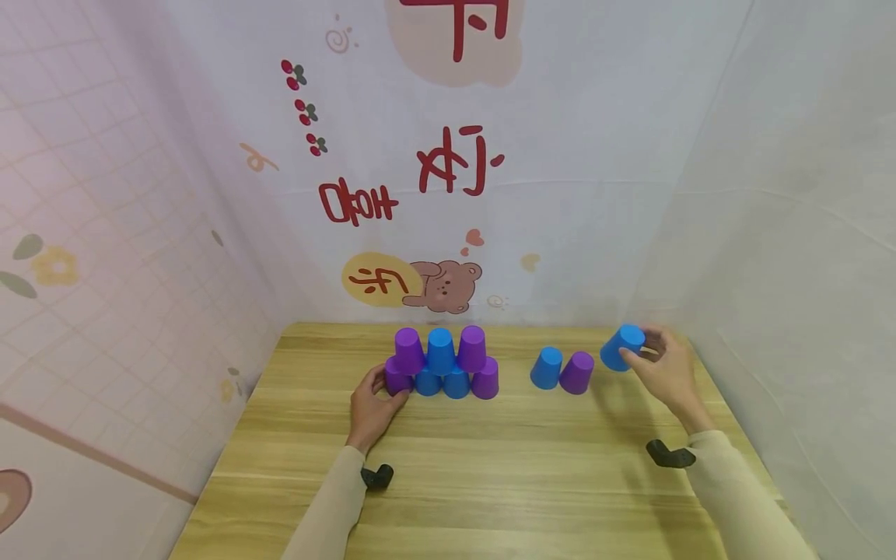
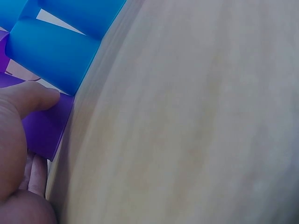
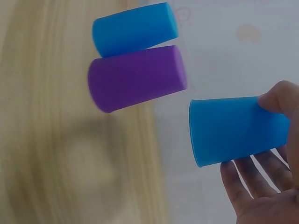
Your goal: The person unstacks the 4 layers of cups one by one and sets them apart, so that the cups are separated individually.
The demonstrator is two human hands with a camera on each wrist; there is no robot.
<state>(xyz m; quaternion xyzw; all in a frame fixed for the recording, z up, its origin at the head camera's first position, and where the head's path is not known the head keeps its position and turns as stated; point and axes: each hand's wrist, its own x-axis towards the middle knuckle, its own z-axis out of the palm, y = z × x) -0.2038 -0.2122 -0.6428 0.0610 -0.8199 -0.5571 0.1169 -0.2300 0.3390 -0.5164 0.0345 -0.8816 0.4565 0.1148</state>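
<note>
My left hand (image 1: 372,408) grips the purple cup (image 1: 398,379) at the left end of a bottom row of upside-down cups. In the left wrist view the thumb (image 2: 39,97) lies across that cup's side, with fingers on its far side. Three more cups stand on the row: a purple one (image 1: 409,350), a blue one (image 1: 441,351) and another purple one (image 1: 472,349). Above the table at the right, my right hand (image 1: 670,375) holds a blue cup (image 3: 229,130), mouth down and slightly tilted, between thumb and fingers.
An upside-down blue cup (image 1: 547,369) and purple cup (image 1: 577,373) stand side by side between the stacked cups and my right hand. The wooden table (image 1: 462,482) meets a printed white curtain (image 1: 595,194) at its back edge.
</note>
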